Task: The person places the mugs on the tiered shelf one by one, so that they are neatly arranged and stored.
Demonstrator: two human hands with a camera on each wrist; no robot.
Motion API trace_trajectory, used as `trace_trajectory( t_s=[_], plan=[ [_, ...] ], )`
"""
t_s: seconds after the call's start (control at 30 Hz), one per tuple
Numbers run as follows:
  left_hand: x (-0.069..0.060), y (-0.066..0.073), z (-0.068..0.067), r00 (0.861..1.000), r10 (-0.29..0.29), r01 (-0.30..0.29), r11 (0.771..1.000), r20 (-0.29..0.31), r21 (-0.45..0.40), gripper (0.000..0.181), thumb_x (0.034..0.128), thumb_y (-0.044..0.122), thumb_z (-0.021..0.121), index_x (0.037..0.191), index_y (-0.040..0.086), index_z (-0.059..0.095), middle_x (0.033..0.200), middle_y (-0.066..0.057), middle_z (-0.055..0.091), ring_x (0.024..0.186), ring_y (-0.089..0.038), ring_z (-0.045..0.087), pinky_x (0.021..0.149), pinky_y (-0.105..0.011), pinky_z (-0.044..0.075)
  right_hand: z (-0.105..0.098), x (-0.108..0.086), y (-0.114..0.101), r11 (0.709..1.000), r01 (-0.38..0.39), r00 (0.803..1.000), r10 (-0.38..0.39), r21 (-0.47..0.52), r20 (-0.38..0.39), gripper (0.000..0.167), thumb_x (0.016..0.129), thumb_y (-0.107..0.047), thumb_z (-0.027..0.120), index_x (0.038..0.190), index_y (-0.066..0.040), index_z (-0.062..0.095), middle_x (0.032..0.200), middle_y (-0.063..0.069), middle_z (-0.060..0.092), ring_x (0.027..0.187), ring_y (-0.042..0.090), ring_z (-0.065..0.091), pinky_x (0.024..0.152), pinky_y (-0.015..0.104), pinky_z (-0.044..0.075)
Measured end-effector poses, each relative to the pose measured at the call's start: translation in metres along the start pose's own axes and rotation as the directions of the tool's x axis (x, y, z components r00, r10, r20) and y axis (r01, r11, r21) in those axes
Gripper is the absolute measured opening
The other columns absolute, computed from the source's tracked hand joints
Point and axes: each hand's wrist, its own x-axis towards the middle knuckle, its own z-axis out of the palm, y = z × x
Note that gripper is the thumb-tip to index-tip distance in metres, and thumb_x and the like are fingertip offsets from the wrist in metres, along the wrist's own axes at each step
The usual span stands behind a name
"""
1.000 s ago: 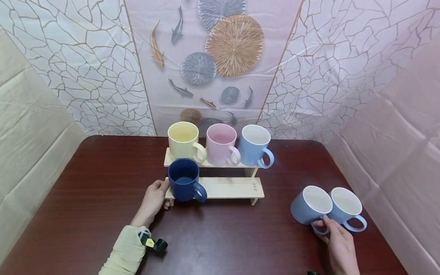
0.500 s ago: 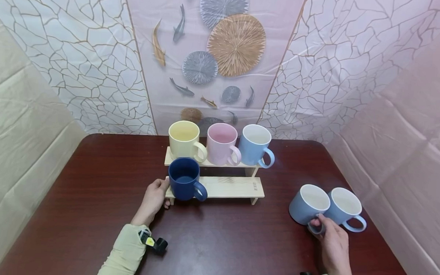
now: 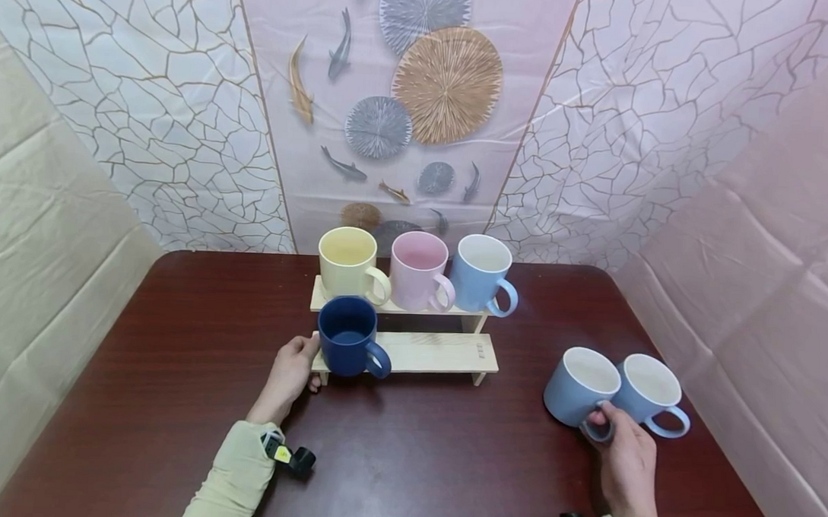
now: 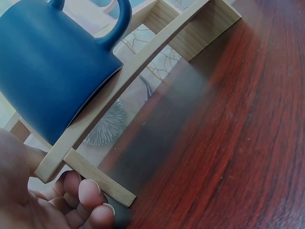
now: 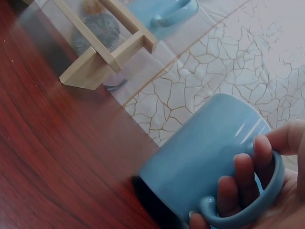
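Observation:
My left hand [image 3: 288, 376] grips the left end of the two-tier wooden rack [image 3: 427, 353], its fingers curled by the leg under the lower shelf in the left wrist view. Beside that hand a dark blue mug [image 3: 345, 355] stands on the lower shelf. Far to the right, my right hand [image 3: 628, 456] holds a grey-blue mug [image 3: 573, 393] by its handle. In the right wrist view, fingers pass through the handle of this mug [image 5: 205, 148], and a dark shadow lies beneath its base. Right beside it stands a second grey-blue mug [image 3: 638, 399], handle to the right.
On the upper shelf stand a yellow mug [image 3: 345, 267], a pink mug [image 3: 413, 277] and a light blue mug [image 3: 477, 280], left to right. The dark red-brown table [image 3: 434, 457] meets a patterned cloth [image 3: 186, 129] at the back. Cloth walls flank both sides.
My right hand and the held mug have shifted slightly left since a second ago, with hardly any movement in the last half second. The left hand stays at the rack.

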Motion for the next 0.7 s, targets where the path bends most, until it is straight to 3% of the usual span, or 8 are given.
trace_trajectory(
  t_s=[0.2, 0.47, 0.7],
  plan=[
    [0.0, 0.0, 0.0, 1.0, 0.001, -0.001, 1.0, 0.002, 0.0, 0.043, 0.103, 0.041, 0.045, 0.1, 0.0, 0.054, 0.064, -0.01, 0.057, 0.048, -0.018, 0.053, 0.049, -0.029, 0.049, 0.005, -0.004, -0.001, 0.999, 0.02, 1.0, -0.02, 0.046, -0.004, 0.03, 0.099, -0.012, 0.057, 0.073, -0.003, 0.069, 0.067, 0.002, 0.062, 0.07, 0.01, 0.061, 0.069, 0.027, 0.056],
    [0.0, 0.0, -0.001, 1.0, 0.004, -0.004, 1.0, 0.002, 0.005, 0.041, 0.1032, 0.04, 0.045, 0.1, 0.0, 0.054, 0.063, -0.01, 0.057, 0.048, -0.018, 0.053, 0.049, -0.029, 0.049, 0.019, -0.012, -0.002, 0.981, 0.124, 0.989, -0.135, 0.147, 0.064, 0.031, 0.099, -0.006, 0.054, 0.071, 0.0, 0.066, 0.066, 0.004, 0.061, 0.068, 0.012, 0.062, 0.069, 0.026, 0.056],
    [0.0, 0.001, 0.0, 1.0, -0.003, 0.003, 1.0, 0.004, 0.014, 0.043, 0.1027, 0.042, 0.045, 0.101, 0.0, 0.054, 0.068, -0.01, 0.055, 0.051, -0.019, 0.054, 0.05, -0.03, 0.05, 0.03, -0.018, -0.005, 0.968, 0.201, 0.974, -0.213, 0.149, 0.075, 0.033, 0.099, -0.003, 0.052, 0.07, 0.001, 0.064, 0.066, 0.005, 0.06, 0.067, 0.013, 0.061, 0.069, 0.024, 0.054]
  ],
)
